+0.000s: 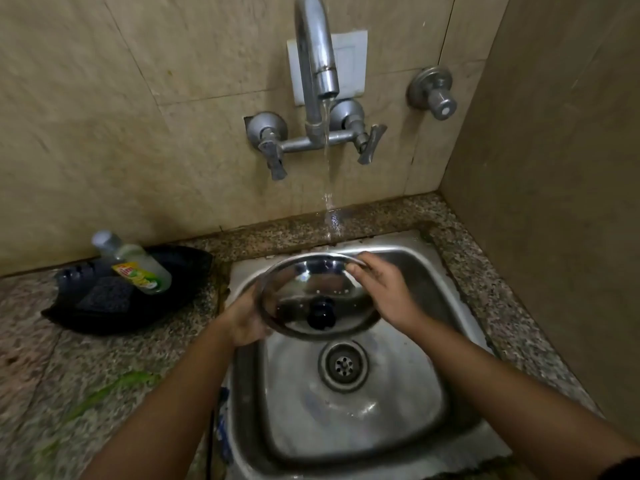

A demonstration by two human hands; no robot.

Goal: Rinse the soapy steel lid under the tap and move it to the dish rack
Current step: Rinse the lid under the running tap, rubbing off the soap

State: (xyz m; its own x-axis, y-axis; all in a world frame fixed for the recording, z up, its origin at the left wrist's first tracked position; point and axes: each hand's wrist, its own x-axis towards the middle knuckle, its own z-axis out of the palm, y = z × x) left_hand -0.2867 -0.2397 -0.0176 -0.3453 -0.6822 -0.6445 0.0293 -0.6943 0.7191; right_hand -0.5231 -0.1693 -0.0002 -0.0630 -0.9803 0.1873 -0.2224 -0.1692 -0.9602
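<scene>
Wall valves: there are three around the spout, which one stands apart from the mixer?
The round-knob valve, high on the wall to the right. The left lever handle and the right lever handle both sit on the mixer crossbar below the spout.

Single head-worn wide-angle view, looking forward and steeply down over a square stainless steel sink [408, 403] set in a speckled granite counter [52, 368]. Faces the beige tiled wall [104, 116], with the chrome wall-mounted tap [317, 64] at top centre. Close range: both forearms enter from the bottom edge, reaching into mid-frame. Edges bend with lens distortion. No second view to overlap.
</scene>
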